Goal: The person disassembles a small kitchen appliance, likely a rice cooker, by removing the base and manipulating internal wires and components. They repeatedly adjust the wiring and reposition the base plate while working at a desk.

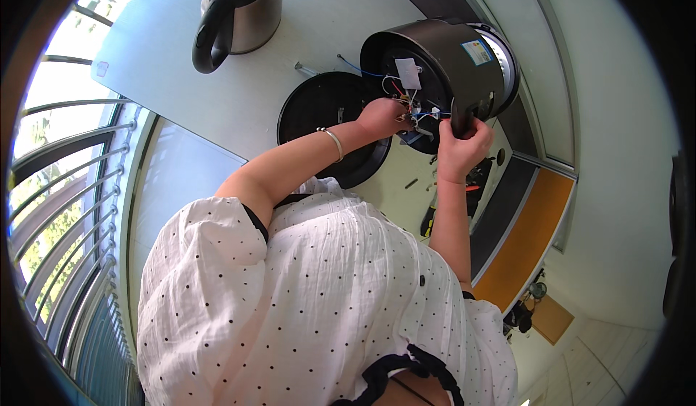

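In the head view, a big brown pot point(428, 40) lies on its side on the pale table point(167, 51), up and a bit right of the middle. Its underside is open and faces left and toward the person, so the parts inside show. There are wires point(433, 114) of a few colours in there, and a small white plate point(408, 74). One blue wire point(357, 67) pokes out to the left. A sticker point(477, 52) is on the pot's side.

The left hand point(382, 118) reaches in at the wires. Its fingers are bent, but I cannot tell if they pinch a wire or just touch one. A bracelet point(332, 145) is on that wrist.

The right hand point(465, 151) grips the near edge of the pot, with its fingers curled around it.

A round black cover point(308, 116) lies on the table, just left of the pot, and the left arm goes over it. A kettle point(254, 22) with a black handle stands farther off, at the top left. Near the right arm there is a yellow and black tool point(428, 220), next to some dark things that are hard to make out. The person wears a white shirt point(326, 275) with black dots. Window bars point(76, 221) run down the left side.
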Action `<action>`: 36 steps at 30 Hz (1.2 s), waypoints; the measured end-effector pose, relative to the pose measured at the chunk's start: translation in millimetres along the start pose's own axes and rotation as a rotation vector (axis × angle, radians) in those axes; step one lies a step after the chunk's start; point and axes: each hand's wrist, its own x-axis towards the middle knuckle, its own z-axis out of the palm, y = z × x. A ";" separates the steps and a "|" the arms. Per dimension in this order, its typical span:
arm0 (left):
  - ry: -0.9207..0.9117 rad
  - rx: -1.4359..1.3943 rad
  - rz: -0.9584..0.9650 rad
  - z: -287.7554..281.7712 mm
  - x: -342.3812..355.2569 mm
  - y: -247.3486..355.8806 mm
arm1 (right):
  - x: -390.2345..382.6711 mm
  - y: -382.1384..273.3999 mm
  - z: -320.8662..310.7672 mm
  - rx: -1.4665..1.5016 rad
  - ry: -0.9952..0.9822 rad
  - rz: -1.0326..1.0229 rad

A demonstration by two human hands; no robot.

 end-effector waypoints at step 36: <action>-0.217 -0.979 1.096 -185.5 -109.4 218.3 | -0.5 1.3 2.7 0.042 0.089 0.019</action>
